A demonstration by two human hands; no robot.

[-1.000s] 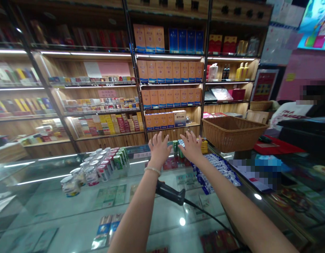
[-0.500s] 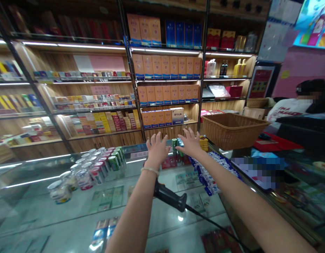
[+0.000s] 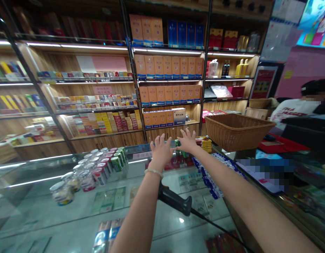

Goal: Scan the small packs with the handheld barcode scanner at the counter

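My left hand (image 3: 161, 151) reaches forward over the glass counter (image 3: 112, 214) with its fingers spread, a pale bracelet at the wrist. Close on its right, my right hand (image 3: 188, 141) is also stretched out, fingers apart and nothing in them. A green can (image 3: 177, 143) shows partly behind the two hands. Under my left wrist lies a black barcode scanner (image 3: 175, 200), its cable running to the lower right; my hand hides its head. Beside my right forearm are blue-and-white snack packs (image 3: 211, 175), with a stack of yellow packets (image 3: 205, 144) just beyond.
Rows of cans (image 3: 116, 162) and clear jars (image 3: 61, 192) stand on the left of the counter. A wicker basket (image 3: 237, 135) sits at the right. Shelves with orange boxes (image 3: 167, 66) line the wall. A person in a white shirt (image 3: 292, 109) is at the far right.
My hands have come closer together, the right one moving slightly left relative to the cans behind. The whole view has shifted a little; the scanner lies as before.
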